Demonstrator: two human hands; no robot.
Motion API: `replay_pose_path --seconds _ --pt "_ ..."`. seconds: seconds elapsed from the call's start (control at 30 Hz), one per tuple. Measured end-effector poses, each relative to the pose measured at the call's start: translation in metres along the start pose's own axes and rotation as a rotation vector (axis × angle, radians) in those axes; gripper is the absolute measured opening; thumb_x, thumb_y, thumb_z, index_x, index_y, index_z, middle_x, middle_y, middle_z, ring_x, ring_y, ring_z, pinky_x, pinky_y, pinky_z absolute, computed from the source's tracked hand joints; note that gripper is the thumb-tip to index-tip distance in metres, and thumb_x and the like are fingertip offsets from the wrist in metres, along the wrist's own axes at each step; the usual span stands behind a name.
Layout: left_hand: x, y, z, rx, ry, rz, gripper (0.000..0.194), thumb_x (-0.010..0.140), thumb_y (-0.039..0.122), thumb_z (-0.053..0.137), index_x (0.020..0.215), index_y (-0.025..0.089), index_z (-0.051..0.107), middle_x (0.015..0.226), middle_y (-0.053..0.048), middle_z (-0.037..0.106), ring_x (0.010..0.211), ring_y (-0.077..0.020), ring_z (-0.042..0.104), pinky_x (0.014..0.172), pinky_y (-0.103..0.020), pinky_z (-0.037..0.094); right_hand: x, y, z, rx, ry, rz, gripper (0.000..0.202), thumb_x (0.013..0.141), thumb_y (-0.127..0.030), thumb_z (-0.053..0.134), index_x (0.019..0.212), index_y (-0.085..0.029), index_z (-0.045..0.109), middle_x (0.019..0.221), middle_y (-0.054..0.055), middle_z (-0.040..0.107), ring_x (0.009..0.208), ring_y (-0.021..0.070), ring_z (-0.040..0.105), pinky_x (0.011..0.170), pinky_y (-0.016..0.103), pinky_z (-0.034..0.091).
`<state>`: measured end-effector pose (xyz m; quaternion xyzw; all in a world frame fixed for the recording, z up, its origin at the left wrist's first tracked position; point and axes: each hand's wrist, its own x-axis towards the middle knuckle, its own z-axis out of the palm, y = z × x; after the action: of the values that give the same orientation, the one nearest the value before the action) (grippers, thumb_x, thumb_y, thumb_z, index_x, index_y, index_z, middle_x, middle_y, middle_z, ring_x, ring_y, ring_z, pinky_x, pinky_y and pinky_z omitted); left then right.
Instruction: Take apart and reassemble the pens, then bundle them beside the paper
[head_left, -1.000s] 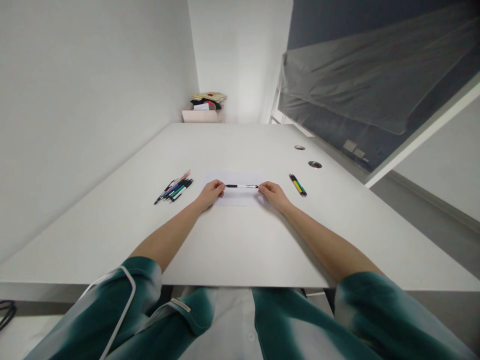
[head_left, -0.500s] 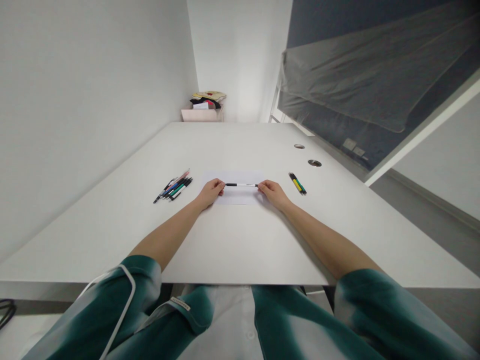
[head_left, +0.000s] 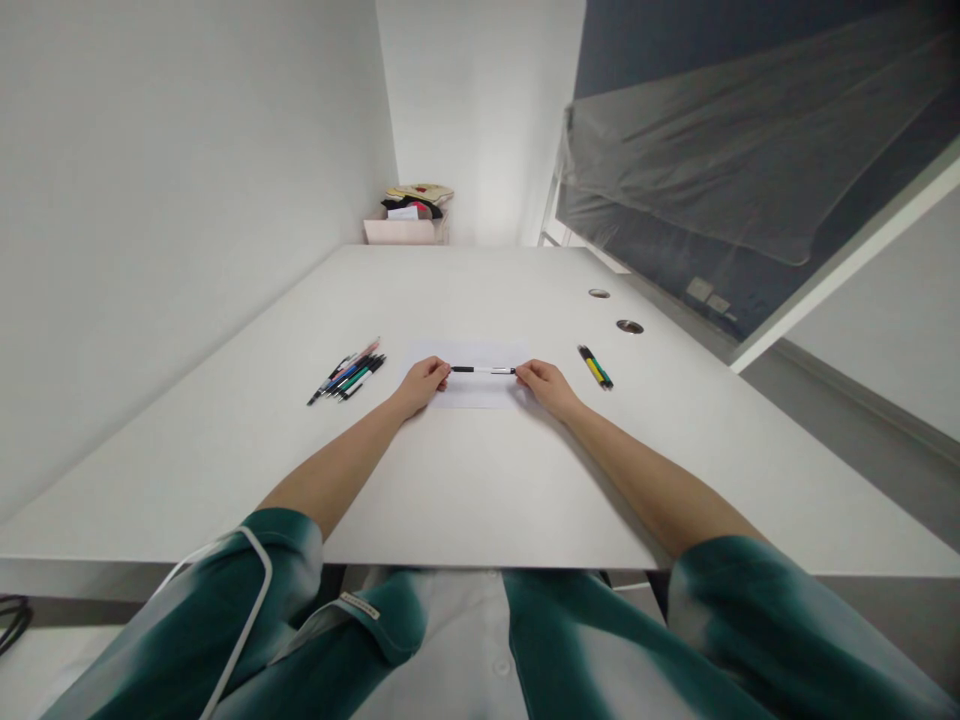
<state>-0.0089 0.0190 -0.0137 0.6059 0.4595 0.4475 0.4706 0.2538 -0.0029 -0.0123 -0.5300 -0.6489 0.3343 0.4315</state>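
A black and white pen [head_left: 482, 370] is stretched level between my two hands, over a white sheet of paper [head_left: 472, 393] on the white table. My left hand [head_left: 425, 384] pinches its black end at the left. The fingertips of my right hand [head_left: 545, 387] are closed on the other end. Left of the hands lies a bunch of several pens [head_left: 349, 375], in black, blue, green and pink. To the right rests a small group of yellow, green and black pens [head_left: 595, 368].
The white table [head_left: 480, 490] reaches from my body to the far wall. Two round cable holes [head_left: 629, 327] sit near its right edge. Beyond the far edge stands a pale box [head_left: 401, 231] with cloth items on top. A dark panel under clear plastic is at the right.
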Motion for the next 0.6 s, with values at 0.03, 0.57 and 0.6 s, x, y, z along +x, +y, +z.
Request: replay_pose_path --seconds 0.03,0.57,0.6 --pt "0.0001 -0.0004 0.0 0.0 0.002 0.001 0.019 0.082 0.032 0.062 0.072 0.016 0.056 0.062 0.001 0.055 0.059 -0.0114 0.052 0.061 -0.025 0.043 0.0001 -0.0001 0.0001 0.0 0.002 0.002 0.042 0.075 -0.061 0.055 0.07 -0.019 0.058 0.063 0.001 0.059 0.058 0.0136 0.045 0.058 0.028 0.034" --pt "-0.0018 0.0033 0.0008 0.021 -0.005 0.021 0.027 0.08 0.038 0.061 0.067 0.017 0.054 0.06 0.002 0.053 0.056 -0.0114 0.049 0.059 -0.026 0.042 -0.0003 -0.0016 0.0006 -0.02 0.0 0.0 0.045 0.076 -0.064 0.053 0.066 -0.02 0.057 0.056 -0.001 0.052 0.054 0.0128 0.04 0.054 0.028 0.031" --pt "-0.0017 0.0029 0.0008 0.023 -0.005 0.024 0.027 0.081 0.038 0.061 0.066 0.017 0.054 0.06 0.002 0.053 0.056 -0.0114 0.049 0.059 -0.026 0.042 -0.0002 -0.0014 0.0005 -0.023 0.002 0.0 0.045 0.076 -0.064 0.053 0.065 -0.02 0.057 0.056 -0.001 0.052 0.054 0.0128 0.04 0.054 0.028 0.031"
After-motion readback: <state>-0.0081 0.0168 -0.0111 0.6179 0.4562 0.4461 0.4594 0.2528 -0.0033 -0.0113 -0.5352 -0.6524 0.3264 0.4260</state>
